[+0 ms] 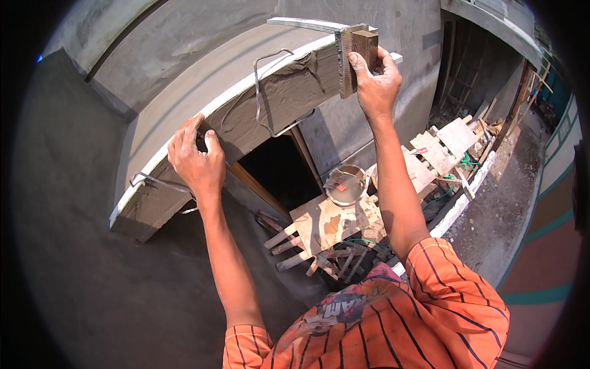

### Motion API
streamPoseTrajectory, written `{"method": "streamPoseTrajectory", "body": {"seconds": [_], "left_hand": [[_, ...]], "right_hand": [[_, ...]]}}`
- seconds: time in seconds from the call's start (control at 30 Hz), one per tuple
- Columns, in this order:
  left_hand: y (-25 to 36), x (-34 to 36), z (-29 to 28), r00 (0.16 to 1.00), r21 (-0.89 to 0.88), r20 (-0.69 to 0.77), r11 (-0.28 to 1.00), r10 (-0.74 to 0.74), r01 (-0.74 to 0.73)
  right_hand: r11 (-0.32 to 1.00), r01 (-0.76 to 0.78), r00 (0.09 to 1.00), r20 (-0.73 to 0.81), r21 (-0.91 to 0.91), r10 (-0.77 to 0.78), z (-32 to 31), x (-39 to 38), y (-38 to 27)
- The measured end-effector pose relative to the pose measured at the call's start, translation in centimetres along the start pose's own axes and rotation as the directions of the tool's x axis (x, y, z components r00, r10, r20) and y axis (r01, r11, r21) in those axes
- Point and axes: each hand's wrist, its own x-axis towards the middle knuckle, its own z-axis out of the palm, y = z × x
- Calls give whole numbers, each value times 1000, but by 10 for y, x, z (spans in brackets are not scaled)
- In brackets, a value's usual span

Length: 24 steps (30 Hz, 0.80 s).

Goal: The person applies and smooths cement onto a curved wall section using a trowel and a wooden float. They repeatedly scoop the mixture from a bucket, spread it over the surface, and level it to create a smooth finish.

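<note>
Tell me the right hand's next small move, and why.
The right hand should probably work its flat brown wooden board over the grey mortar face: the surface beside the bent metal-rod clamp looks ridged and uneven.

Lit by direct daylight. Brightest on right sleeve [452, 283] and board [335, 227]; broken by patchy shadow on the latter. Dim across left wall [92, 184]; nearly black inside doorway [276, 169]. Sharp at left hand [196, 161] and right hand [378, 89]. Bowed and blackened toward rim.
</note>
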Motion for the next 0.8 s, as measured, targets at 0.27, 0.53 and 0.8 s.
{"method": "streamPoseTrajectory", "body": {"seconds": [0.27,0.53,0.8], "left_hand": [[-2,-3,-6,1000,-20,26,1000,-9,9],[-2,-1,-4,1000,4,27,1000,-7,7],[1,1,-10,997,17,77,1000,-7,6]], "right_hand": [[994,-91,992,-89,-65,85,7,-20,42],[984,180,930,323,10,-174,50,-93,-1],[984,-46,996,86,174,32,-5,-23,46]]}}
